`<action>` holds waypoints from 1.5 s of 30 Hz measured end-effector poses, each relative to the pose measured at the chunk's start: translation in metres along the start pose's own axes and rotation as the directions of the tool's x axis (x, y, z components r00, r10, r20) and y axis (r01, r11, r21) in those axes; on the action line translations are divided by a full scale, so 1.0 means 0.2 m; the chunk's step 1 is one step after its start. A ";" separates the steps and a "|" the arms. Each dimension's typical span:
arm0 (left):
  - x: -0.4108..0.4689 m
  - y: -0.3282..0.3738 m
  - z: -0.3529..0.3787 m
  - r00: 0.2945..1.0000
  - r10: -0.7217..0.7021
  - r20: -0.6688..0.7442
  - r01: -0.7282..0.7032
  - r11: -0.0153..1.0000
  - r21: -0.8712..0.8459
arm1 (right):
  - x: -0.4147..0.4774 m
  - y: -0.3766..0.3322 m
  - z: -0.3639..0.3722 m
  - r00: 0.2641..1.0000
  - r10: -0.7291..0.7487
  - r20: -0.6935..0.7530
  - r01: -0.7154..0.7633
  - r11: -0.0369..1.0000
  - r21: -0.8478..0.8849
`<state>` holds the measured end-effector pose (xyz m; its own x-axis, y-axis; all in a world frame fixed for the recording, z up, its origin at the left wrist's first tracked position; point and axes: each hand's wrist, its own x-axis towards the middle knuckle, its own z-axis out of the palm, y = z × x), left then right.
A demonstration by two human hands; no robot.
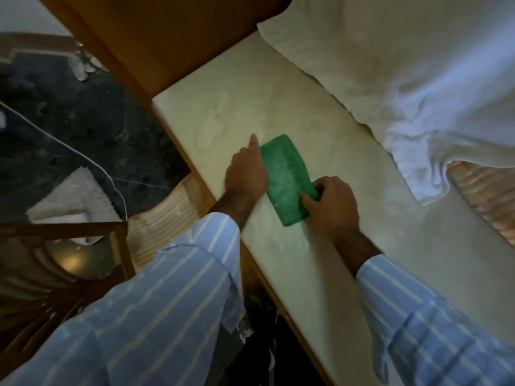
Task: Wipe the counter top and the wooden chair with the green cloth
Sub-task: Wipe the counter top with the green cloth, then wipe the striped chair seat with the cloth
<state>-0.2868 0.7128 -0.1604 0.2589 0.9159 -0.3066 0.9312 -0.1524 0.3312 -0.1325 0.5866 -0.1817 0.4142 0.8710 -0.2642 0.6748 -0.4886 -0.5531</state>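
We are on the counter-top step, chair not yet reached

The green cloth (285,178) lies flat on the counter top (237,87); our right hand (330,203) pinches its near corner, our left hand (246,171) rests beside it, forefinger extended; next, we judge, press and sweep

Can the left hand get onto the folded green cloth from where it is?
Probably yes. The left hand lies on the pale counter top right beside the folded green cloth, nothing between them; the right hand grips only its near corner.
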 end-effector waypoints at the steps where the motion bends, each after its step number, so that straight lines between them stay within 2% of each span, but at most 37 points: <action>1: 0.01 0.01 0.00 0.999 -0.042 0.034 0.044 0.998 -0.055 | 0.02 -0.02 0.00 0.999 0.039 0.036 -0.040 0.999 0.027; 4: 0.02 -0.01 -0.01 0.988 -0.141 0.061 0.152 0.955 -0.254 | 0.08 -0.06 -0.01 0.989 0.086 0.119 -0.097 0.991 0.088; 7: -0.08 -0.12 -0.03 0.977 -0.201 0.066 0.207 0.846 -0.491 | 0.07 -0.11 0.01 0.978 0.132 0.161 -0.160 0.971 0.175; 9: -0.18 -0.24 -0.02 0.957 -0.277 0.091 0.259 0.662 -0.703 | 0.03 -0.16 0.06 0.967 0.137 0.214 -0.182 0.961 0.209; 11: -0.30 -0.40 0.00 0.932 -0.336 0.134 0.272 0.405 -0.873 | -0.02 -0.24 0.12 0.953 0.113 0.281 -0.193 0.942 0.275; 13: -0.43 -0.58 0.01 0.912 -0.364 0.187 0.264 0.174 -0.949 | -0.09 -0.34 0.18 0.930 0.087 0.356 -0.230 0.894 0.384; 16: -0.67 -0.90 0.02 0.893 -0.360 0.269 0.229 -0.151 -0.962 | -0.22 -0.53 0.35 0.888 0.008 0.460 -0.265 0.826 0.498; 19: -0.89 -1.19 0.06 0.859 -0.394 0.327 0.198 -0.333 -0.922 | -0.35 -0.69 0.56 0.854 -0.042 0.519 -0.285 0.797 0.533; 22: -1.05 -1.41 0.12 0.808 -0.444 0.388 0.190 -0.428 -0.884 | -0.45 -0.79 0.78 0.817 -0.075 0.572 -0.298 0.795 0.529; 24: -1.11 -1.55 0.19 0.764 -0.490 0.420 0.191 -0.450 -0.872 | -0.49 -0.82 0.94 0.807 -0.044 0.589 -0.340 0.780 0.525; 27: -1.15 -1.73 0.32 0.722 -0.530 0.445 0.213 -0.442 -0.871 | -0.50 -0.84 1.15 0.790 0.077 0.609 -0.458 0.733 0.502; 31: -1.10 -1.90 0.51 0.686 -0.551 0.475 0.331 -0.345 -0.878 | -0.42 -0.75 1.40 0.662 0.184 0.727 -0.624 0.673 0.397; 33: -1.03 -1.96 0.61 0.671 -0.571 0.473 0.414 -0.240 -0.878 | -0.36 -0.70 1.52 0.629 0.208 0.749 -0.639 0.688 0.344; 35: -0.93 -2.00 0.72 0.654 -0.603 0.457 0.483 -0.132 -0.866 | -0.28 -0.66 1.66 0.651 0.224 0.726 -0.602 0.734 0.314; 37: -0.80 -2.04 0.79 0.623 -0.651 0.433 0.528 -0.059 -0.847 | -0.20 -0.65 1.78 0.714 0.209 0.669 -0.539 0.773 0.334; 40: -0.56 -2.13 0.84 0.667 -0.662 0.341 0.505 0.065 -0.861 | -0.02 -0.69 1.97 0.815 0.177 0.551 -0.448 0.796 0.407; 45: -0.11 -2.28 0.81 0.716 -0.693 0.084 0.445 0.360 -0.820 | 0.36 -0.84 2.12 0.907 0.081 0.413 -0.286 0.839 0.463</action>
<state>-0.6750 0.7013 -0.4489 -0.4380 0.7302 -0.5244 0.2399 0.6571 0.7146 -0.4755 0.7536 -0.4426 0.1780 0.7715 -0.6108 0.1651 -0.6353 -0.7544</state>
